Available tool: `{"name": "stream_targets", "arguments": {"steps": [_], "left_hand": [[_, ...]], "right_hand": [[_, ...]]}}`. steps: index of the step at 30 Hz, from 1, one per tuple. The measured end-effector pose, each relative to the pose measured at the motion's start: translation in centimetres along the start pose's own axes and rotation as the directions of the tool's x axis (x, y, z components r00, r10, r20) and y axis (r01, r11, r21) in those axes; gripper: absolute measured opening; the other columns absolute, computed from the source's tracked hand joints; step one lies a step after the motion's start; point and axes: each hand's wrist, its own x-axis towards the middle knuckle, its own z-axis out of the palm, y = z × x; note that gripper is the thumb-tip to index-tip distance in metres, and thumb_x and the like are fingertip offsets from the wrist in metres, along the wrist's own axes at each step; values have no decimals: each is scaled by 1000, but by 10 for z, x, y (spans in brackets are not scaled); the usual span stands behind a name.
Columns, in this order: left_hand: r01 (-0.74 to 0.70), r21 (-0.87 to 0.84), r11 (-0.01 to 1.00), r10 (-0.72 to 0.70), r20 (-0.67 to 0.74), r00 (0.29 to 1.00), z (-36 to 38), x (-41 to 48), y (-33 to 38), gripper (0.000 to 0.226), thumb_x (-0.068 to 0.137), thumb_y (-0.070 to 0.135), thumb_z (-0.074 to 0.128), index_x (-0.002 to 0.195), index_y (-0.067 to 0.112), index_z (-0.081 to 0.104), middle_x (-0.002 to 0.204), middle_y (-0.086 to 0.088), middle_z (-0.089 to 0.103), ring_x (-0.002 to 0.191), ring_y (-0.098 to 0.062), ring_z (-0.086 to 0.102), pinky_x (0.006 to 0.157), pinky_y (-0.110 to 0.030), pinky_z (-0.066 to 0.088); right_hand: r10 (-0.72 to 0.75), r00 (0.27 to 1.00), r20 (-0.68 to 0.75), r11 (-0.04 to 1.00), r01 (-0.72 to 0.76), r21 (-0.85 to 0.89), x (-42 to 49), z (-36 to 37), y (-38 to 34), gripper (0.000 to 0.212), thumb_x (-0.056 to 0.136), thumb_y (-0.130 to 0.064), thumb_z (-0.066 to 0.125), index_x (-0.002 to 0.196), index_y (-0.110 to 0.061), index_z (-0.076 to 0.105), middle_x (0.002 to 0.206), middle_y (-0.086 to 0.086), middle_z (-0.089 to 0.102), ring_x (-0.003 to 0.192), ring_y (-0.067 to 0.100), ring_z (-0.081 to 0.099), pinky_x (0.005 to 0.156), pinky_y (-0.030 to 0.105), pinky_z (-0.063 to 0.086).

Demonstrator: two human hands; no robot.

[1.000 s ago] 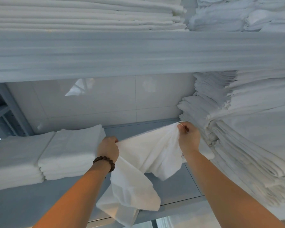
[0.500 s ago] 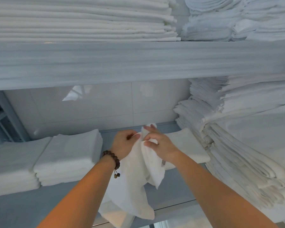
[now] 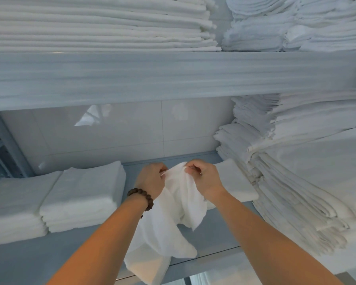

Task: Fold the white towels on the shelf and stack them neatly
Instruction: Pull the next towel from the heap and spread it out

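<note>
Both hands: I see left hand (image 3: 151, 179) and right hand (image 3: 203, 177) pinched shut on towel (image 3: 173, 219); close together
Towel: hangs over shelf (image 3: 214, 237) near edge

Nothing here that I can read — the white towel (image 3: 173, 212) pinched between my hands carries a small tag at its edge, too tiny to make out.

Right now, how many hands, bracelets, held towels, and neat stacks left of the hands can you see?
Hands: 2, left hand and right hand
Bracelet: 1
Held towel: 1
Left stacks: 2
Total: 6
</note>
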Motion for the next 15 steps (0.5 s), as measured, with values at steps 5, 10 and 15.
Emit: {"name": "stream_targets", "arguments": {"steps": [5, 10, 15], "left_hand": [[57, 88, 994, -51, -68, 996, -7, 4, -8, 31, 86, 0, 46, 102, 15, 68, 100, -6, 70, 93, -24, 63, 79, -30, 50], [119, 111, 987, -106, -115, 988, -17, 5, -26, 31, 87, -2, 44, 102, 9, 69, 102, -11, 68, 89, -26, 61, 71, -24, 42], [169, 195, 966, -147, -123, 981, -25, 3, -45, 27, 93, 9, 45, 107, 11, 67, 108, -11, 66, 98, -28, 60, 81, -32, 48]], "right_hand": [[30, 989, -143, 999, -36, -38, 11, -21, 5, 9, 88, -11, 61, 85, -15, 68, 71, -15, 59, 68, -2, 52, 65, 10, 39], [51, 972, -231, 994, -71, -82, 20, -41, 14, 10, 89, -10, 59, 84, -13, 68, 74, -5, 61, 69, 11, 53, 67, 21, 40], [114, 953, -280, 984, -147, -99, 24, -41, 25, 12, 91, -12, 56, 82, -12, 65, 67, -5, 55, 66, 16, 50, 65, 26, 39]]}}
